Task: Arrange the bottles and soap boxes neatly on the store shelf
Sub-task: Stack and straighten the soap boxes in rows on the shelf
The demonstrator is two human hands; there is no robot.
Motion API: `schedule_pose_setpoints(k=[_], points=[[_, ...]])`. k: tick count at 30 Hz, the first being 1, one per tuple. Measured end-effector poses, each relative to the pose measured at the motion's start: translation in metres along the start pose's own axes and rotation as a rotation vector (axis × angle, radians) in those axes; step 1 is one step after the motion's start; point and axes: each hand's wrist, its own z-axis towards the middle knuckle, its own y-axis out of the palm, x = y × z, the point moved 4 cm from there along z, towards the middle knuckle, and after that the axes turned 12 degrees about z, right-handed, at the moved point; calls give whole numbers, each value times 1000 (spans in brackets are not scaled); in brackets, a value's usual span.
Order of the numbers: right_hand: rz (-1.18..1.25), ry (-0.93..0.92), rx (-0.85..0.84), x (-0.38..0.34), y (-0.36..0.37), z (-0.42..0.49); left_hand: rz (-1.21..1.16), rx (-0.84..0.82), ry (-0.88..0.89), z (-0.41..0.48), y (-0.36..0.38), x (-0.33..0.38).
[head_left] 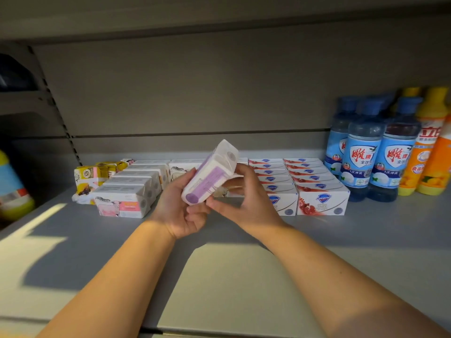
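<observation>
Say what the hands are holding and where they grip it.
Both hold one purple-and-white soap box, tilted above the shelf. The left hand grips its lower left side; the right hand pinches its right side.

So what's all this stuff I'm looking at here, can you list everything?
held soap box: one, purple and white, tilted in the air, centre
soap boxes with pink print: one row, white, left of centre
soap packs: a few, yellow, jumbled at far left
soap boxes with red print: two rows, white, right of centre
blue-capped bottles: at least three, blue, upright at right
tall bottles: at least two, orange and yellow, far right
lone bottle: one, blue and yellow-green, left edge
shelf: one, grey, under everything
left hand: one, gripping the held box's lower end
right hand: one, gripping its side
</observation>
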Motion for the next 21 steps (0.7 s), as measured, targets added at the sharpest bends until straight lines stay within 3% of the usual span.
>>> schedule_pose_setpoints(k=[2, 6, 11, 13, 15, 17, 19, 21], points=[[22, 12, 67, 5, -3, 1, 58, -113, -110, -1, 1, -5], [398, 122, -4, 12, 5, 2, 256, -187, -223, 2, 6, -18], [472, 237, 46, 11, 7, 3, 587, -43, -144, 8, 9, -21], [498, 272, 88, 11, 6, 4, 666, 88, -65, 11, 6, -18], [370, 241, 167, 9, 1, 6, 717, 261, 59, 12, 0, -7], [46, 177, 164, 4, -3, 8, 618, 307, 202, 13, -3, 5], [-362, 62, 116, -3, -4, 7, 547, 223, 311, 10, -1, 13], [-679, -238, 108, -17, 0, 6, 443, 118, 350, 6, 4, 11]])
